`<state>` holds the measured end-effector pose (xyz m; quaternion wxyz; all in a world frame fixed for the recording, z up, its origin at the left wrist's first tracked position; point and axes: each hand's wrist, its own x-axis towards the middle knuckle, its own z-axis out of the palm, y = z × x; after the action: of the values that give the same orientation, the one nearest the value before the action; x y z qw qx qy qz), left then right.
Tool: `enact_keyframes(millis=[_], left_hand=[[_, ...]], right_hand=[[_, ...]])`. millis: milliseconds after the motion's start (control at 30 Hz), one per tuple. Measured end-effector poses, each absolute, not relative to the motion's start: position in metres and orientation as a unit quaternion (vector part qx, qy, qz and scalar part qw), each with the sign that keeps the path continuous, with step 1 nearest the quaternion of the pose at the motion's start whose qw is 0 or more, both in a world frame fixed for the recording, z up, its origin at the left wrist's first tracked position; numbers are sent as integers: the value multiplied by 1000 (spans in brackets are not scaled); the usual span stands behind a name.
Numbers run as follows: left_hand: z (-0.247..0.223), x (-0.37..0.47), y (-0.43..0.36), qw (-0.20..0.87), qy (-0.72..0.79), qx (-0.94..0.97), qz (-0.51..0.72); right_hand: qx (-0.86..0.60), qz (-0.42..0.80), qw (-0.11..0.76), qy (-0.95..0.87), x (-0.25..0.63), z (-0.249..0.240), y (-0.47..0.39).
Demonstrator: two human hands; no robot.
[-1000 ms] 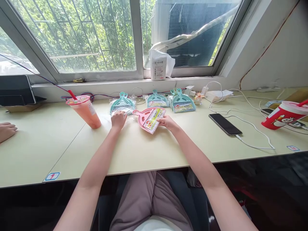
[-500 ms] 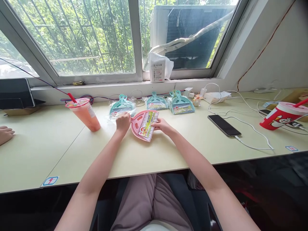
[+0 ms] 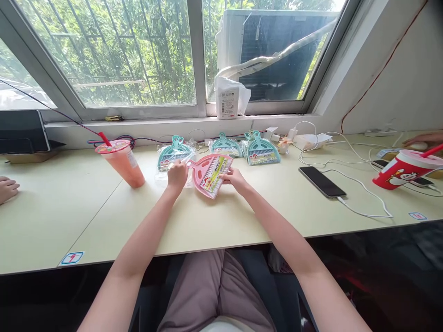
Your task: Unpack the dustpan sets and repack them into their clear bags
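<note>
A pink dustpan [image 3: 200,174] with a white-bristled brush and a yellow-green label is held just above the table. My right hand [image 3: 236,180] grips its right edge at the bristles. Near the handle end, my left hand [image 3: 177,175] is closed on a clear plastic bag [image 3: 161,179], which spreads out beside and below the fist. Behind my hands lie wrapped green dustpan sets: one [image 3: 176,151] at the left, one [image 3: 225,145] in the middle and an overlapping pile [image 3: 263,150] at the right.
A pink drink cup [image 3: 122,165] stands left. To the right lie a phone [image 3: 322,181] on a white cable and a red cup [image 3: 398,173]. Another person's hand [image 3: 7,189] rests at the left edge; another hand [image 3: 425,138] shows at the far right.
The pink dustpan has shifted slightly right and tilted, its handle end a little farther from my left fist. A person's hand has appeared at the far right edge.
</note>
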<state>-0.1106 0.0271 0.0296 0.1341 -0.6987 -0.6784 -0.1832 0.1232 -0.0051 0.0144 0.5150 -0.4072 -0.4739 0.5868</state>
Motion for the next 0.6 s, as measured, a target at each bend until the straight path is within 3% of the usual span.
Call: enact_keyframes(millis=[200,600], left_hand=[[28,-116,30,109,-683,-694,-200],[22,-116,37,105,-689,-695,-180]], right_hand=[[-395,602,454,-525,121,12,-8],[-477,526,554,-434,129,13,0]])
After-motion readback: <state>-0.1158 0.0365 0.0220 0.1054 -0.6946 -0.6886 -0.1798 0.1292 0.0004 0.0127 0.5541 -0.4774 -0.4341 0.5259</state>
